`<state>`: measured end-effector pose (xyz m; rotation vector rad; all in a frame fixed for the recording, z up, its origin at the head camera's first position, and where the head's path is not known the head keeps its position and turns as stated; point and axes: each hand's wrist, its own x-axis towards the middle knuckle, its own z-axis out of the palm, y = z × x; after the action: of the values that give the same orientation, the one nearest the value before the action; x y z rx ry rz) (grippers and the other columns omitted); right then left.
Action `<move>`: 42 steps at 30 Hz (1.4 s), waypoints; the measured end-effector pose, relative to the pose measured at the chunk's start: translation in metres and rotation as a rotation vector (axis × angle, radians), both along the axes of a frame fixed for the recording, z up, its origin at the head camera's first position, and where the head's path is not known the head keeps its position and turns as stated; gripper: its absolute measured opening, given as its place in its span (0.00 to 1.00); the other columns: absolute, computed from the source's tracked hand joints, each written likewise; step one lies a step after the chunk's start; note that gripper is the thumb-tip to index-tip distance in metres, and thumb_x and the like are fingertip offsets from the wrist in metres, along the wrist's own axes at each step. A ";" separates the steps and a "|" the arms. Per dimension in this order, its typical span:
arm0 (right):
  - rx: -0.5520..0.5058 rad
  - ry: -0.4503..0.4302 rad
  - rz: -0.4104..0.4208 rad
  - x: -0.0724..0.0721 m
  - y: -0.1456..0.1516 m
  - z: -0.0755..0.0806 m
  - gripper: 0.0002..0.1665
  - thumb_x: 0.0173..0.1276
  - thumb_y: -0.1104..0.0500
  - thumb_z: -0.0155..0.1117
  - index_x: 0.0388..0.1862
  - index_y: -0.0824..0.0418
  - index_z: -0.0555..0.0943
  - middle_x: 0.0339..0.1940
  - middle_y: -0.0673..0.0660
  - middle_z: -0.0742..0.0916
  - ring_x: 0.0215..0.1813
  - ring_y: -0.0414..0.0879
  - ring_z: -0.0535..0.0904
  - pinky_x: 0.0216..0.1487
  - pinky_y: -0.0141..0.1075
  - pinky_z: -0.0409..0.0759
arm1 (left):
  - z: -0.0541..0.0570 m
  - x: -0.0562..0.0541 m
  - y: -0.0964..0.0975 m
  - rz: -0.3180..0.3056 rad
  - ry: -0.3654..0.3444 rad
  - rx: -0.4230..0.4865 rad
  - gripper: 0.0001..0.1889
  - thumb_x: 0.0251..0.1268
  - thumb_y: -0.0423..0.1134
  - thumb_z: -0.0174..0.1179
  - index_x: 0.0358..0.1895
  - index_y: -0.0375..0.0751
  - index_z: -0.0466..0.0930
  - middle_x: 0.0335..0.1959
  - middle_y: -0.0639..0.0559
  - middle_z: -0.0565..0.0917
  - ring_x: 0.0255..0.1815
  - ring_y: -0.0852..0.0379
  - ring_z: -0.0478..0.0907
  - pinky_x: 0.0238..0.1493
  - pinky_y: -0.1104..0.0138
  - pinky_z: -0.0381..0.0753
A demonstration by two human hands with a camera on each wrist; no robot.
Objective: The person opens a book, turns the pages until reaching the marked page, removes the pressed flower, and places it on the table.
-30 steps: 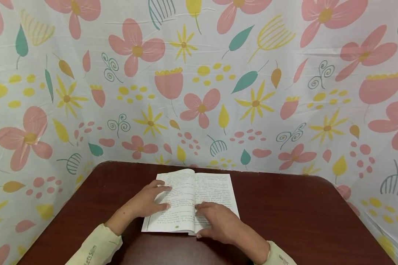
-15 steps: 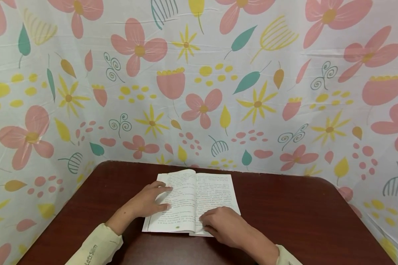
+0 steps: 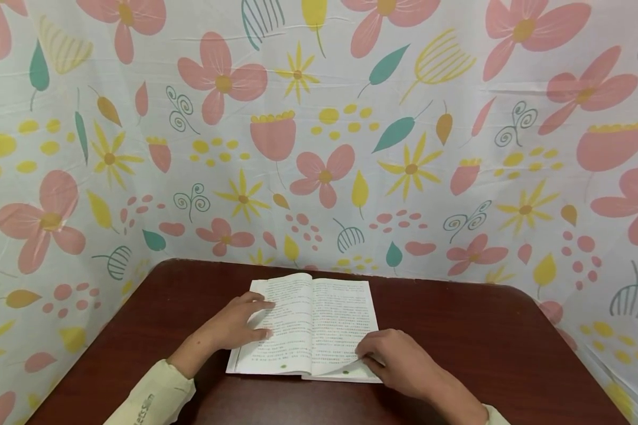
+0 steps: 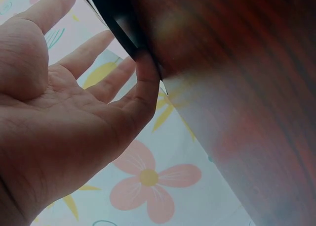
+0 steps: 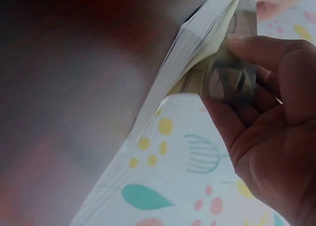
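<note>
An open book (image 3: 340,313) with printed text lies on the dark table, its spine running away from me. My left hand (image 3: 234,324) rests on the left page with fingers spread, thumb toward the lower part. In the left wrist view that hand (image 4: 74,102) shows its palm beside the book's shadowed edge (image 4: 118,30). At the lower right corner, my right hand (image 3: 399,360) pinches a page and raises it, baring part of the page beneath. The right wrist view shows the lifted page (image 5: 232,85) between thumb and fingers, apart from the page block (image 5: 197,43).
The reddish-brown table (image 3: 468,330) has rounded far corners and extends on both sides of the book. A white curtain (image 3: 319,118) with flowers and leaves hangs behind it and along both sides. Light sleeves with lettering, such as the left sleeve (image 3: 154,395), cover the forearms.
My right hand has slid right from near the spine to the lower right corner and now pinches a page, whose bottom edge has risen. My left hand has stayed in place.
</note>
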<state>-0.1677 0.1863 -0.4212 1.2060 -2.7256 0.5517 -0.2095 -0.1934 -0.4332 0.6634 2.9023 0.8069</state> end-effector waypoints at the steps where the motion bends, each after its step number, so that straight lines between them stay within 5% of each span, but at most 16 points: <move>1: -0.011 -0.013 -0.019 0.000 0.003 0.000 0.13 0.66 0.68 0.77 0.39 0.49 0.90 0.39 0.39 0.89 0.42 0.30 0.83 0.40 0.32 0.84 | 0.000 0.000 0.000 -0.004 0.004 -0.002 0.31 0.68 0.46 0.74 0.72 0.42 0.79 0.74 0.37 0.72 0.74 0.34 0.68 0.69 0.41 0.72; 7: -0.050 -0.041 -0.147 0.001 0.014 0.000 0.13 0.64 0.67 0.79 0.35 0.48 0.88 0.36 0.38 0.86 0.37 0.31 0.79 0.38 0.32 0.82 | 0.001 0.001 -0.001 -0.010 0.005 -0.001 0.32 0.68 0.47 0.74 0.72 0.41 0.79 0.74 0.36 0.73 0.74 0.34 0.68 0.69 0.41 0.72; 11: -0.100 -0.051 -0.330 0.001 0.015 0.001 0.15 0.60 0.64 0.83 0.41 0.52 0.86 0.42 0.43 0.86 0.43 0.39 0.82 0.43 0.36 0.83 | 0.002 0.001 -0.001 -0.017 0.003 0.000 0.32 0.68 0.47 0.74 0.72 0.41 0.79 0.74 0.36 0.73 0.73 0.33 0.68 0.69 0.41 0.72; 16: -0.302 -0.225 -0.490 0.001 0.014 0.003 0.24 0.63 0.61 0.83 0.55 0.61 0.83 0.50 0.55 0.86 0.50 0.48 0.87 0.50 0.41 0.87 | 0.003 0.002 -0.001 -0.020 -0.008 0.009 0.32 0.68 0.48 0.74 0.72 0.41 0.79 0.74 0.36 0.72 0.74 0.33 0.68 0.69 0.40 0.71; 19: -0.425 -0.340 -0.442 0.001 0.008 0.000 0.21 0.70 0.60 0.77 0.60 0.62 0.82 0.54 0.57 0.87 0.56 0.51 0.88 0.53 0.40 0.87 | 0.003 0.002 0.000 -0.014 -0.013 0.008 0.32 0.68 0.48 0.74 0.72 0.41 0.79 0.74 0.36 0.72 0.75 0.33 0.67 0.70 0.40 0.71; 22: -0.492 -0.414 -0.307 0.001 -0.001 -0.002 0.22 0.76 0.61 0.71 0.66 0.62 0.80 0.60 0.57 0.87 0.62 0.53 0.86 0.58 0.39 0.85 | 0.004 0.002 0.000 -0.012 -0.013 0.006 0.32 0.67 0.47 0.75 0.72 0.41 0.79 0.74 0.36 0.72 0.74 0.33 0.67 0.70 0.40 0.71; 26: -0.498 -0.439 -0.121 0.001 -0.014 -0.004 0.24 0.76 0.62 0.70 0.68 0.60 0.79 0.61 0.52 0.87 0.63 0.49 0.85 0.61 0.38 0.83 | 0.003 0.002 0.000 -0.021 -0.007 0.006 0.33 0.67 0.47 0.75 0.72 0.40 0.79 0.74 0.37 0.72 0.74 0.33 0.68 0.69 0.41 0.72; 30: -0.469 -0.453 -0.043 0.003 -0.028 -0.004 0.24 0.76 0.62 0.69 0.69 0.57 0.79 0.62 0.50 0.87 0.64 0.47 0.84 0.63 0.41 0.82 | 0.003 0.001 0.000 -0.021 -0.011 0.009 0.32 0.69 0.48 0.73 0.72 0.40 0.79 0.74 0.37 0.72 0.74 0.33 0.67 0.70 0.41 0.71; 37: -0.401 -0.464 -0.027 0.005 -0.047 -0.005 0.39 0.74 0.63 0.68 0.81 0.65 0.67 0.77 0.58 0.76 0.75 0.56 0.76 0.68 0.50 0.80 | 0.003 0.000 0.004 0.055 -0.096 0.099 0.31 0.88 0.60 0.42 0.72 0.42 0.80 0.78 0.41 0.69 0.80 0.34 0.61 0.75 0.39 0.62; 42: -0.314 -0.383 -0.026 0.004 -0.056 -0.004 0.41 0.74 0.61 0.70 0.81 0.66 0.66 0.79 0.60 0.75 0.75 0.58 0.75 0.67 0.49 0.81 | 0.005 -0.001 0.005 0.128 -0.151 0.185 0.40 0.87 0.66 0.26 0.71 0.42 0.81 0.80 0.41 0.67 0.83 0.36 0.56 0.80 0.40 0.55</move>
<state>-0.1635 0.1307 -0.4252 1.0752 -2.7888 1.2685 -0.2104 -0.1884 -0.4287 0.4115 2.7785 1.0999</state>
